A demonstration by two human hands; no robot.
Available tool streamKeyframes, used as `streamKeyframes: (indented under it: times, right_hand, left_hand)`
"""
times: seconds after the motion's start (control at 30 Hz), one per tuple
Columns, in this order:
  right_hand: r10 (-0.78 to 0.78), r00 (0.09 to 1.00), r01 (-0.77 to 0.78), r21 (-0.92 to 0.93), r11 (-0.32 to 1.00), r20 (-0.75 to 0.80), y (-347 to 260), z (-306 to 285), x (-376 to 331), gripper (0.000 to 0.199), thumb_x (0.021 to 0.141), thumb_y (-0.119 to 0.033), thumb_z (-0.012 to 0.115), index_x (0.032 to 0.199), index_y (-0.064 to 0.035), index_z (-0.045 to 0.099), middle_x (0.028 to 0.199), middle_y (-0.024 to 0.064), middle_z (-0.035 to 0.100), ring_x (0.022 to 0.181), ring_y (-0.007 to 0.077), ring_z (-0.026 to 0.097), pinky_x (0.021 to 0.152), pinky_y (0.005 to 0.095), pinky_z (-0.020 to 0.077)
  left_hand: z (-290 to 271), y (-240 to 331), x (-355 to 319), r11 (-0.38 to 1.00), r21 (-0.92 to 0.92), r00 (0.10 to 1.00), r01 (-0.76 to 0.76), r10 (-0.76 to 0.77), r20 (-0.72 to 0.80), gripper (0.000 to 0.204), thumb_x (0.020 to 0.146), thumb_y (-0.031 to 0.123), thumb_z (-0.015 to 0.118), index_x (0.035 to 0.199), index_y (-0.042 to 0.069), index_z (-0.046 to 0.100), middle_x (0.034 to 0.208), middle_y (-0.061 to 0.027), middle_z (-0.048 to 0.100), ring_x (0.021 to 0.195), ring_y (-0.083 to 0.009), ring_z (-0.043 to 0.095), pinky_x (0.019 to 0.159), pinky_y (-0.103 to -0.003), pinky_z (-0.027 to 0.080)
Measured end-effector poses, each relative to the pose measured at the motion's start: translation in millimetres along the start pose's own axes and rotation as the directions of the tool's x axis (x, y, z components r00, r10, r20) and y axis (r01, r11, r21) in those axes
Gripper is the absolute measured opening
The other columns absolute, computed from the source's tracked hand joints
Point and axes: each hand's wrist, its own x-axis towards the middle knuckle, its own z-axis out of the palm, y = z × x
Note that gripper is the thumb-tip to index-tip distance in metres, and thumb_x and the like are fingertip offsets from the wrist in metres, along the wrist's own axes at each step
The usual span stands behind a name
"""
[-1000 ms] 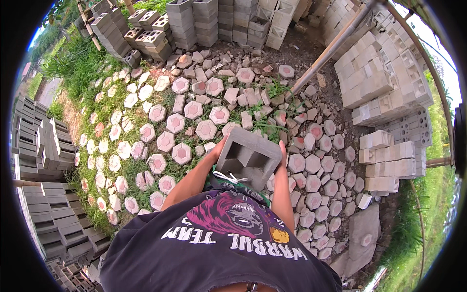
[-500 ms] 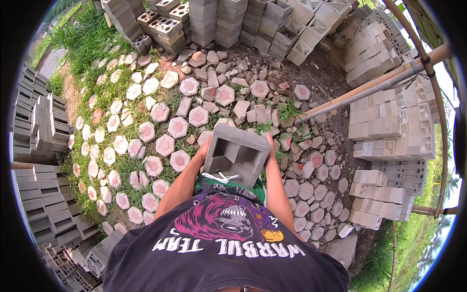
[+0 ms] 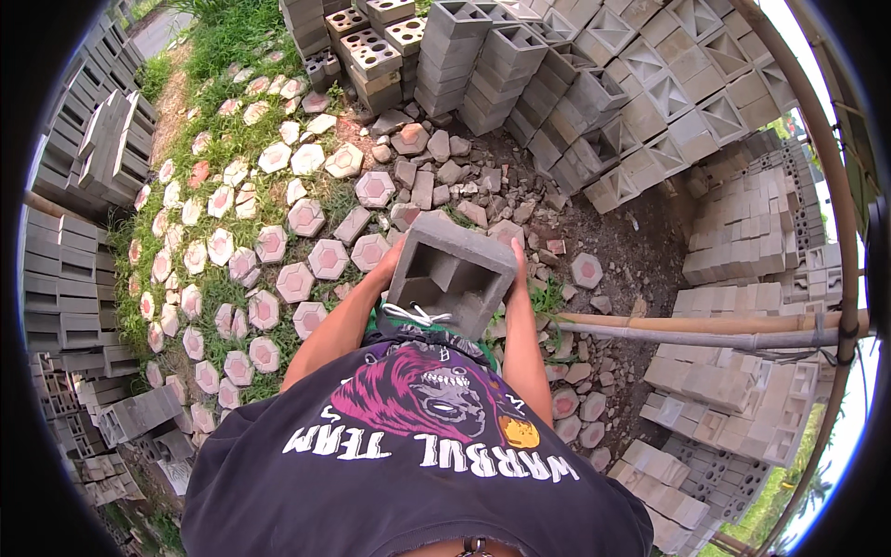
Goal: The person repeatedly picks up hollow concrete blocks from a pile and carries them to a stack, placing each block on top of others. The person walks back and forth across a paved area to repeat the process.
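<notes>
A grey hollow concrete block (image 3: pixel 466 241) is held at my waist, its square open cavity facing up toward me. My left hand (image 3: pixel 390 264) grips its left side, while my right hand (image 3: pixel 518 271) presses against the right side. Most fingers of both hands are hidden behind or under the block. Its near edge lies close against my green shorts (image 3: pixel 375 325) and their white drawstring.
Ahead stand tall stacks of grey blocks (image 3: pixel 455 60), with pale patterned blocks (image 3: pixel 640 65) to their right. Hexagonal pavers (image 3: pixel 306 218) and rubble (image 3: pixel 483 181) cover the ground. A bamboo pole (image 3: pixel 668 325) slants across on the right. More blocks (image 3: pixel 65 269) line the left.
The surroundings have swung leftward and nearer in view as I turn right and step on; the patterned stacks now show more fully ahead. The block stays in both hands at my waist.
</notes>
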Motion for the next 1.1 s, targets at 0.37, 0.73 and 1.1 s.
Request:
streamKeyframes:
  times: [0.37, 0.73, 1.1]
  right_hand:
    - [0.022, 0.998, -0.003, 0.333, 0.943, -0.054, -50, -90, 63, 0.064, 0.092, -0.055, 0.037, 0.114, 0.0014, 0.059, 0.111, 0.0150, 0.063, 0.098, 0.0301, 0.059, 0.090, 0.0401, 0.0460]
    - [-0.015, 0.989, 0.062, 0.322, 0.945, -0.148, -129, -108, 132, 0.065, 0.093, -0.053, 0.031, 0.120, 0.0015, 0.055, 0.118, 0.0171, 0.060, 0.106, 0.0330, 0.057, 0.096, 0.0416, 0.0423]
    - [0.074, 0.994, -0.063, 0.125, 0.990, -0.083, -244, -68, 267, 0.069, 0.093, -0.053, 0.028, 0.126, 0.0036, 0.050, 0.124, 0.0189, 0.055, 0.111, 0.0351, 0.053, 0.098, 0.0445, 0.0404]
  left_hand:
    - [56, 4, 138, 0.984, 0.155, 0.994, 0.088, -0.096, 0.047, 0.063, 0.096, 0.054, 0.032, 0.128, 0.003, 0.053, 0.122, -0.0089, 0.057, 0.107, -0.0175, 0.053, 0.093, -0.030, 0.040]
    - [114, 75, 239, 0.963, 0.210, 0.974, 0.168, -0.195, 0.115, 0.070, 0.094, 0.058, 0.030, 0.125, 0.001, 0.055, 0.121, -0.0119, 0.058, 0.110, -0.0207, 0.054, 0.097, -0.033, 0.039]
    - [96, 155, 358, 0.945, 0.218, 0.969, 0.244, -0.243, -0.032, 0.079, 0.088, 0.068, 0.030, 0.125, 0.004, 0.056, 0.133, -0.0184, 0.049, 0.122, -0.0288, 0.047, 0.103, -0.039, 0.033]
